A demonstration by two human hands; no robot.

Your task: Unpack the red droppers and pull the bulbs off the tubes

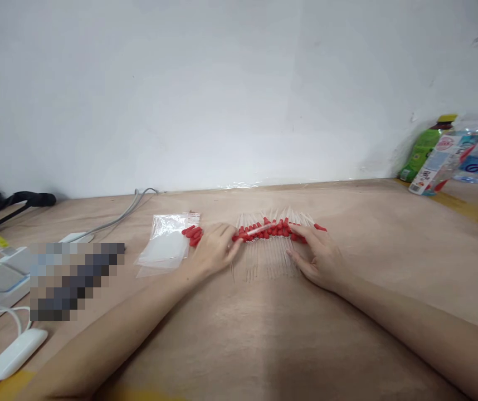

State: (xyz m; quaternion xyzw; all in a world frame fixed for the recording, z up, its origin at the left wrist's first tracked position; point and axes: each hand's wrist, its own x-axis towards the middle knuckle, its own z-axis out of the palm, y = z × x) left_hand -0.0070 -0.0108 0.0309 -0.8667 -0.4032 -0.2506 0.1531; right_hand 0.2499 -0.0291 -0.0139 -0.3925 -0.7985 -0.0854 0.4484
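A heap of clear glass droppers with red rubber bulbs (pixel 270 234) lies across the middle of the wooden table (pixel 264 334). My left hand (pixel 213 250) rests at the heap's left end, fingers curled against the droppers. My right hand (pixel 320 256) lies flat at the heap's right end, fingers stretched out and touching the glass stems. A few loose red-bulbed droppers (pixel 192 234) sit just left of my left hand, beside a stack of clear plastic bags (pixel 166 245).
A grey cable (pixel 117 217) and a white charger (pixel 13 356) lie at the left with a blurred object (pixel 72 278) and black straps (pixel 5 203). Plastic bottles (pixel 452 153) lean at the back right by the white wall (pixel 222 83).
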